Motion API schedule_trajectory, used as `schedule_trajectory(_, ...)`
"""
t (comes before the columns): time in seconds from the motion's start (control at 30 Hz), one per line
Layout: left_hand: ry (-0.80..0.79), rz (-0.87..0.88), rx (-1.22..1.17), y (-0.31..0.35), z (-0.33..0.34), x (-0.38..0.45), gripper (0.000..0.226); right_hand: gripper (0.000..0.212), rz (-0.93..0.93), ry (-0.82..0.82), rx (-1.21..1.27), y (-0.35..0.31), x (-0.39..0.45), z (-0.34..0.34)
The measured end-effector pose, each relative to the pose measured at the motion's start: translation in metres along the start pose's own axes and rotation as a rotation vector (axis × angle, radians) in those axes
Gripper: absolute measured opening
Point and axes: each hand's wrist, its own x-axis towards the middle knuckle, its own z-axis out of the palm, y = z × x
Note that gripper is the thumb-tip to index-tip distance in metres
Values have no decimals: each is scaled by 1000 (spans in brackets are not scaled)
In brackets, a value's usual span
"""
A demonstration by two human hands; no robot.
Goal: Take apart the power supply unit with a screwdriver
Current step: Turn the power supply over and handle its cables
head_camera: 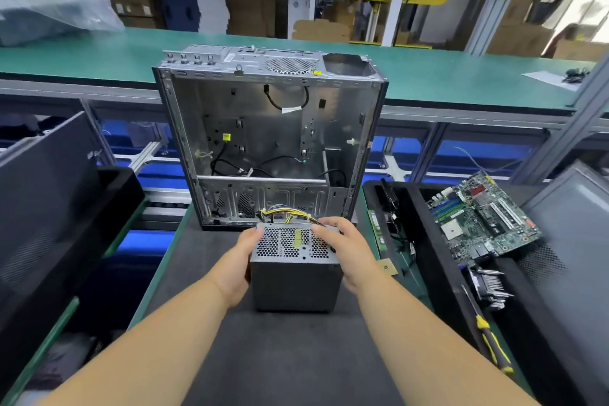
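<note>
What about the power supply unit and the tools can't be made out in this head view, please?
- Power supply unit: its side walls sit behind the left hand and right hand; any screws are too small to find.
- Screwdriver: its tip type is too small to tell.
- Cable bundle: its plugs are hidden behind the unit.

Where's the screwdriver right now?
In the head view the screwdriver lies untouched at the lower right, on the black tray's edge just below the heatsink, to the right of the right hand.
</note>
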Motion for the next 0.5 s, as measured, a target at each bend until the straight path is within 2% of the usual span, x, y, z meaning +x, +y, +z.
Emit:
schedule_trajectory(0.07, 23, 4, 63, -2, 4, 1, 18, 42, 73, 12, 81, 1, 0, 5)
schedule_trajectory(0.17, 97, -57, 76, 8, 8, -1, 16, 39, 188, 30, 119, -7, 6, 5)
schedule_trajectory(0.27, 38, -229, 8, 26, 6, -8, 44, 27, 414, 50, 215, -12, 12, 5)
schedule_trajectory(0.33, 2, -312, 57, 30, 2, -10, 64, 31, 506, 50, 287, -10, 11, 11)
schedule_trajectory(0.4, 12, -350, 91, 29, -2, -9, 73, 35, 533, 54, 309, -4, 13, 17)
schedule_trajectory(0.5, 45, -361, 66, 26, -10, -6, 75, 25, 499, 64, 312, -4, 16, 24)
